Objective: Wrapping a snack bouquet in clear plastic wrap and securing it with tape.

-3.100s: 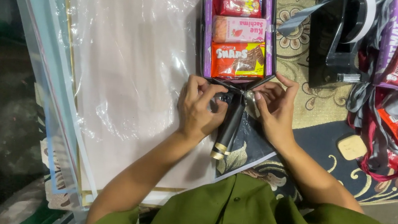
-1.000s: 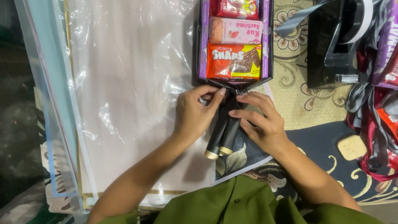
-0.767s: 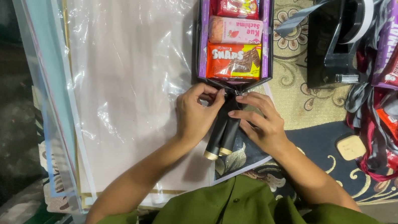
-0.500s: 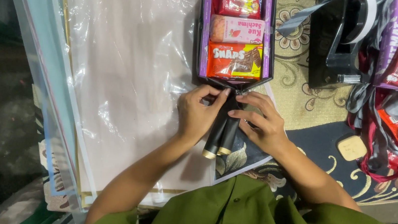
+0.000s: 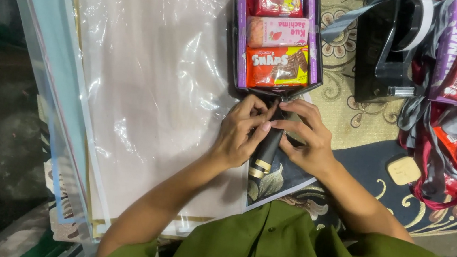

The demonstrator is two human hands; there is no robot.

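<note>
head view: your left hand (image 5: 241, 131) and right hand (image 5: 307, 138) have slid up the black gold-banded tube (image 5: 265, 151); fingers of both now pinch its 12 o'clock end beside the open black box of snack packets (image 5: 235, 42).

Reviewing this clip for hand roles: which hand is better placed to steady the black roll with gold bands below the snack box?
Left, probably. The left hand lies alongside the black roll, fingers wrapped over its upper part. The right hand has its fingertips up at the near end of the snack box.
</note>
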